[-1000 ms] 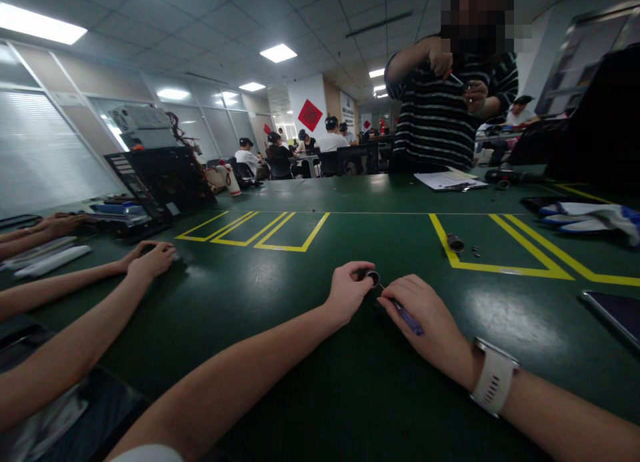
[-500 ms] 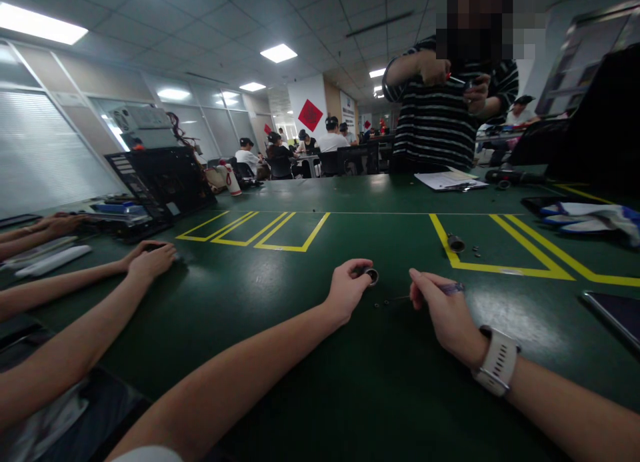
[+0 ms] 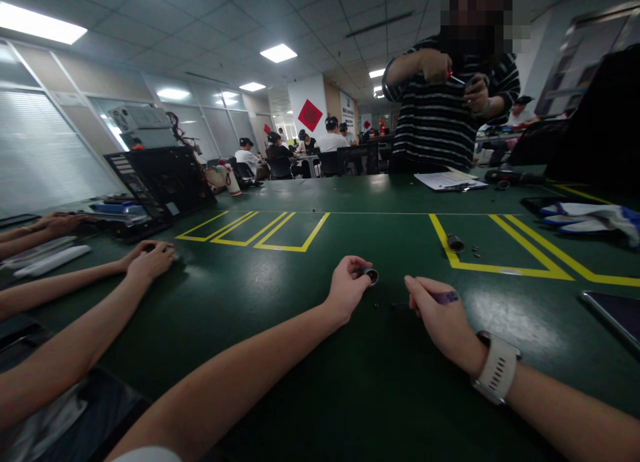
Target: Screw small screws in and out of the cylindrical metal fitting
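My left hand is closed around a small hollow metal cylinder, its round open end facing right. In my right hand is a thin screwdriver with a purplish handle, pinched between thumb and fingers. Its slim shaft points left, low over the table, and is smeared by motion. One tiny dark part lies on the green table below the cylinder. Whether another small part sits at the screwdriver's tip I cannot tell.
Beyond my right hand, another metal cylinder and a few tiny parts lie by yellow tape. Gloves and a dark flat device are at right. A co-worker's hands work at left; a person in stripes stands opposite.
My right hand has shifted slightly, tilting the screwdriver. Of two tiny parts beside its tip, only one still shows clearly in its place. My left hand stays almost still.
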Demonstrator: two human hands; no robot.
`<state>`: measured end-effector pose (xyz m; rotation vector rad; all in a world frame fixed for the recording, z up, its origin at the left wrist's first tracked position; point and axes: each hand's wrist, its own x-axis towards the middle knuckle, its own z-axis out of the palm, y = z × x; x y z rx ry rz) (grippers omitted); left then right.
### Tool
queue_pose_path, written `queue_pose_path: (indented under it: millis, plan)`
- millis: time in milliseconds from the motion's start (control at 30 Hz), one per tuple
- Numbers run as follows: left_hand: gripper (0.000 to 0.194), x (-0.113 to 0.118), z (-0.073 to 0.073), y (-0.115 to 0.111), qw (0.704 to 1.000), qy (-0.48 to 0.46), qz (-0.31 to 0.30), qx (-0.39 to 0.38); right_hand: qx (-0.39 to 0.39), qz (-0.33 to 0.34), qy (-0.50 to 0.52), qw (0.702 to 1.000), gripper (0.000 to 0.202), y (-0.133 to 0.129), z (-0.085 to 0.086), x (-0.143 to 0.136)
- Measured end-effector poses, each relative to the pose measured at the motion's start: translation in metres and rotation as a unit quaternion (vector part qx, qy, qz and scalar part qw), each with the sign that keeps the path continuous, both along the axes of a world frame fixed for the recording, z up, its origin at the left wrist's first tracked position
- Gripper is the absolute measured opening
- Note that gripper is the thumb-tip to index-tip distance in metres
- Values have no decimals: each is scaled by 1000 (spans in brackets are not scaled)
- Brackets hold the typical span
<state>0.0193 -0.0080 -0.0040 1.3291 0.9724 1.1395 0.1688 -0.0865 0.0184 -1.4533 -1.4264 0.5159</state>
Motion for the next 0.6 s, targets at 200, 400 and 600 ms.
queue_pose_path:
  millis: [200, 400, 600]
  plan:
    - [25, 1, 4, -3, 1000, 4, -3, -4, -52, -28, 104, 993, 39, 9, -5, 3]
    - [25, 3, 8, -5, 1000, 14, 9, -4, -68, -49, 182, 980, 34, 25, -10, 11]
    - [25, 2, 5, -4, 1000, 19, 4, 2, -69, -24, 170, 983, 36, 23, -7, 13]
